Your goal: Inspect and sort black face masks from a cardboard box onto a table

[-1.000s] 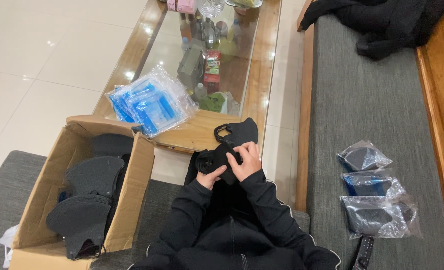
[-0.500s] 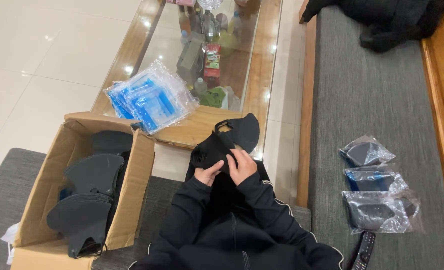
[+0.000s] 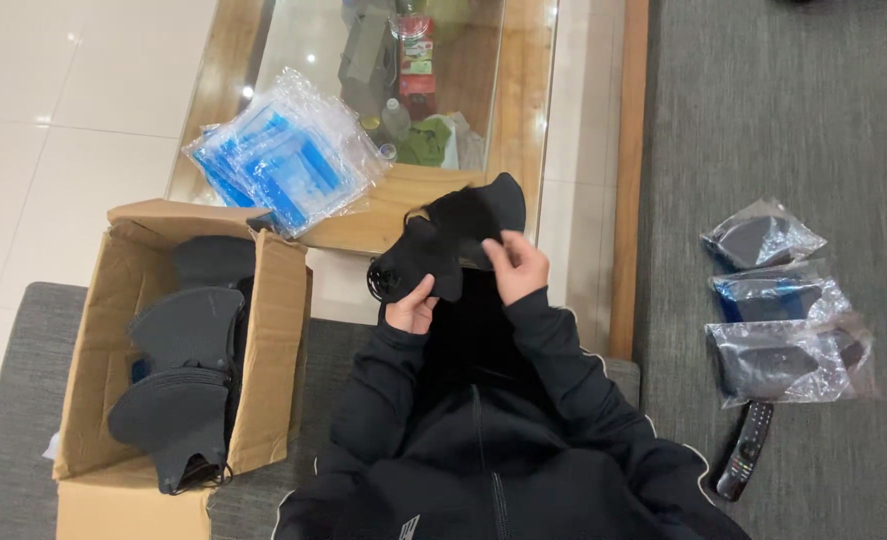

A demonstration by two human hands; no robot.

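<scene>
Black face mask (image 3: pixel 454 240): held up in front of the person's chest, above the lap, near the wooden edge of the glass-topped counter (image 3: pixel 519 110). Left hand (image 3: pixel 412 308): fingers clenched on the mask's lower edge. Right hand (image 3: pixel 517 264): fingers pinched on the mask's right side. Cardboard box (image 3: pixel 94 340): stood open to the left on the grey sofa, holding stacked black masks. Pile of clear blue-printed bags (image 3: pixel 289 160): lay on the counter corner. Three bagged masks (image 3: pixel 779 310) and a remote control (image 3: pixel 746 450): lay well apart to the right.
</scene>
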